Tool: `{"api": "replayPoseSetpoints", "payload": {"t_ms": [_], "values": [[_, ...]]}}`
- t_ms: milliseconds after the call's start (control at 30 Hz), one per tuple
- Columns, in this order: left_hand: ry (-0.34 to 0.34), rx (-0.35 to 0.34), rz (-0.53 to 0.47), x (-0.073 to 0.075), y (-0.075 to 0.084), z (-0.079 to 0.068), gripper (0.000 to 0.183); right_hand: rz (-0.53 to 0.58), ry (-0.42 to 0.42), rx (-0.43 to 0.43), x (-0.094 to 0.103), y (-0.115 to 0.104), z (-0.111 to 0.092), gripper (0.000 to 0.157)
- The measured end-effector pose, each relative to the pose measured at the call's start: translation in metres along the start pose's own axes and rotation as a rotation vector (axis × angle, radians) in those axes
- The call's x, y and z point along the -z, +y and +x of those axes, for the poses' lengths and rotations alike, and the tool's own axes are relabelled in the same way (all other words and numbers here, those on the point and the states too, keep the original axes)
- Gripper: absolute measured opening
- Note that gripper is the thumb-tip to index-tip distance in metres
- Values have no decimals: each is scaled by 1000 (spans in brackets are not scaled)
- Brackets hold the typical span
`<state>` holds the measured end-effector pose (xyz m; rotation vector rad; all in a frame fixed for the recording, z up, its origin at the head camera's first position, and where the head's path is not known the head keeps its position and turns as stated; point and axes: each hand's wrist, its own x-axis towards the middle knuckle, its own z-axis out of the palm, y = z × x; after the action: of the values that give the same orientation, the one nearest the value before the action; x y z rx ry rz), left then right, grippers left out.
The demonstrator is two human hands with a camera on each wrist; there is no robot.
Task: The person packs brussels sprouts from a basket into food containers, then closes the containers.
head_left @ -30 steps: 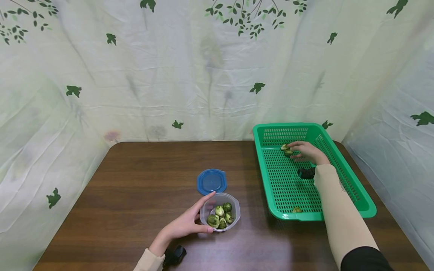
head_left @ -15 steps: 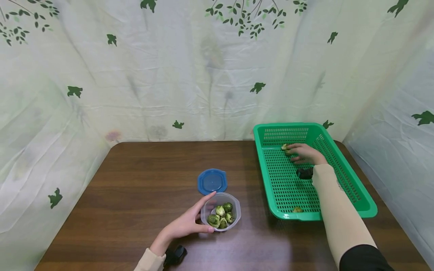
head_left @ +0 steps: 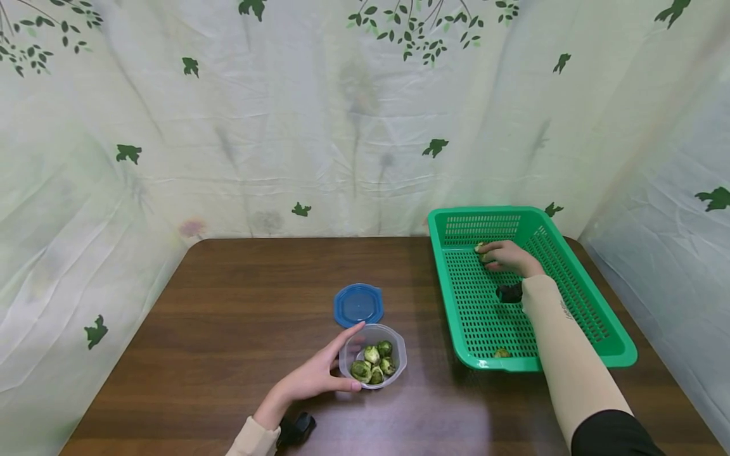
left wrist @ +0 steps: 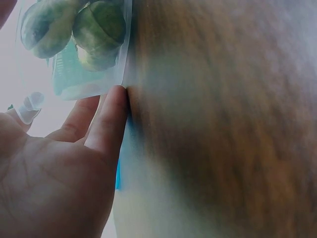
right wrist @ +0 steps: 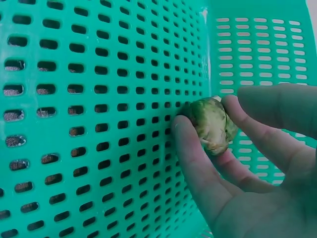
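Right fingers (right wrist: 190,148) curled round a sprout (right wrist: 210,124), arm (head_left: 561,335) outstretched over basket (head_left: 496,364), left hand (head_left: 310,378) cupping tub (head_left: 398,348)

The left hand (left wrist: 62,171) touches a clear container (left wrist: 89,89) holding Brussels sprouts (left wrist: 99,27).

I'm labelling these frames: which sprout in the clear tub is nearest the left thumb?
In the head view, the leftmost sprout in the clear tub; the other four sprouts sit farther right, away from the left hand.
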<state>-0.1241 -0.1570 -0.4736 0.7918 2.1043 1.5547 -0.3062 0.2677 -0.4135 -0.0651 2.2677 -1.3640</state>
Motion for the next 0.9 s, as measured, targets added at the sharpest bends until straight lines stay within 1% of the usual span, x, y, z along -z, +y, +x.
{"api": "replayPoseSetpoints", "payload": {"t_ms": [200,533,733,900], "values": [[-6,6,-2,-1,0,1,93,29,18,7,1,2,-2,45],[-8,-5,-1,-1,-1,2,92,59,42,27,8,3,-7,40],[-7,-12,-1,-1,-3,1,93,86,31,61,13,-4,-11,39],[4,7,7,0,-4,1,95,95,-5,114,17,-14,-18,37]]}}
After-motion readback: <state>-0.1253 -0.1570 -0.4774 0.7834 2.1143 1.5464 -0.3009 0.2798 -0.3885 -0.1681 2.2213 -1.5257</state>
